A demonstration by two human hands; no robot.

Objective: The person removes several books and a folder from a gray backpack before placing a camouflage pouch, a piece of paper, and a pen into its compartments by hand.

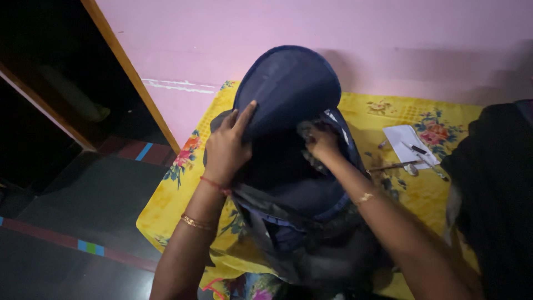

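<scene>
The left hand lies spread against the rim of a dark navy backpack, fingers stretched out and the forefinger pointing up along the edge of the raised top flap, pressing the flap back rather than curling round it. The right hand is closed, its fingers bunched on a fold of dark fabric at the mouth of the main compartment, just under the flap; what exactly lies inside that fold is too dim to make out. Both wrists wear thin bangles, and the left also has a red thread round it. The backpack stands upright and gaping open near the middle of a bed covered by a yellow sheet with a flower print, its lower part slumped toward the person. To the right of the backpack, well apart from both hands, a white sheet of paper lies on the yellow sheet with a pen on it, and a thin stick-like object lies just beside the paper's lower edge. A heap of dark cloth fills the right side and overlaps the bed's edge. Behind the bed rises a pink wall; to the left, a wooden door frame borders a dark opening above a dark floor.
</scene>
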